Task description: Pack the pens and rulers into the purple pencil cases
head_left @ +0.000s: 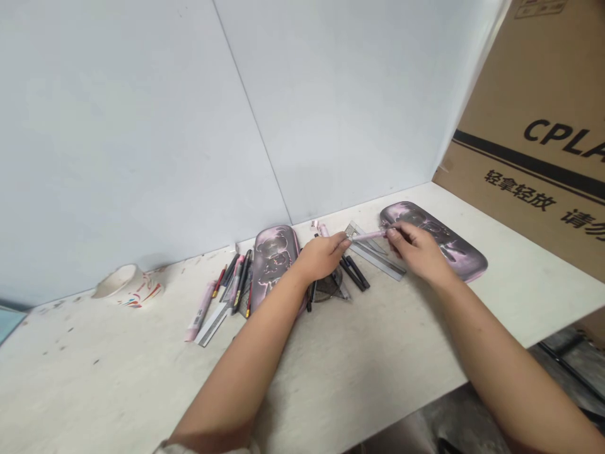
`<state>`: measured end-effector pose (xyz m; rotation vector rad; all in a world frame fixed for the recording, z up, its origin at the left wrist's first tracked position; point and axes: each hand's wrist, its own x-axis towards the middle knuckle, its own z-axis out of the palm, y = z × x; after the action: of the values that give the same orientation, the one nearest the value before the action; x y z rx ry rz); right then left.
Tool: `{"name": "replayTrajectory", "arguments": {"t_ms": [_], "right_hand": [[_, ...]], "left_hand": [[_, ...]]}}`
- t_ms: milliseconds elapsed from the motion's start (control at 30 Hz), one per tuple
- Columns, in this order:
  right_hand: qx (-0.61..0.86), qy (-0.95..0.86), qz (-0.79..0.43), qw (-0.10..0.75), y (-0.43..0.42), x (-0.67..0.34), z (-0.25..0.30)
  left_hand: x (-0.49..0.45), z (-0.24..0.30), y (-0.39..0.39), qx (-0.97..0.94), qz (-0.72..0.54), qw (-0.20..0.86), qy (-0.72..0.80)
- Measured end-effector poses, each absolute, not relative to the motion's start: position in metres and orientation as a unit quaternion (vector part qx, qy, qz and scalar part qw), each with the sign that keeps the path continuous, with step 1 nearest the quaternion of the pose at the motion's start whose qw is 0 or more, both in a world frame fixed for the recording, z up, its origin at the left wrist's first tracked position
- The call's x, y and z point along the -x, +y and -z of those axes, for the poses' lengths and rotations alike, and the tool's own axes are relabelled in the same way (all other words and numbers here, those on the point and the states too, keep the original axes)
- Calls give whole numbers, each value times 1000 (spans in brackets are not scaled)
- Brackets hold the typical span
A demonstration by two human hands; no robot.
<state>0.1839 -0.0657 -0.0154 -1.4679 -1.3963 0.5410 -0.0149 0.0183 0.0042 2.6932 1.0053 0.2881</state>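
A slim pink pen (368, 236) is stretched level between my two hands above the table. My left hand (321, 257) pinches its left end, and the fingers of my right hand (416, 247) are closed on its other end. Behind my right hand lies a dark purple-pink pencil case (460, 252) with a raised cartoon pattern. A matching pencil case (275, 249) is partly covered by my left forearm. Below the pen are a clear ruler (380, 260) and black pens (354, 272); my left hand hides some of the items there.
Left of the nearer case lie a pink marker (201, 312), another ruler (213, 325), a red pencil (218, 282) and several pens. A paper cup (130, 287) rests on its side farther left. A large cardboard box (534, 157) borders the table's right; a white wall (142, 126) stands behind.
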Motion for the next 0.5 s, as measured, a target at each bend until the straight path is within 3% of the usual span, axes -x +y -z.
{"name": "replayTrajectory", "arguments": {"t_ms": [133, 267, 400, 500], "right_hand": [[565, -565, -255, 545, -66, -184, 15], [601, -581, -232, 498, -66, -184, 16], [572, -572, -259, 528, -67, -183, 15], [613, -569, -257, 485, -69, -182, 13]], "left_hand": [[14, -4, 18, -926, -95, 126, 344], [14, -3, 18, -926, -95, 123, 343], [15, -3, 19, -927, -99, 127, 338], [14, -4, 18, -927, -95, 126, 339]]}}
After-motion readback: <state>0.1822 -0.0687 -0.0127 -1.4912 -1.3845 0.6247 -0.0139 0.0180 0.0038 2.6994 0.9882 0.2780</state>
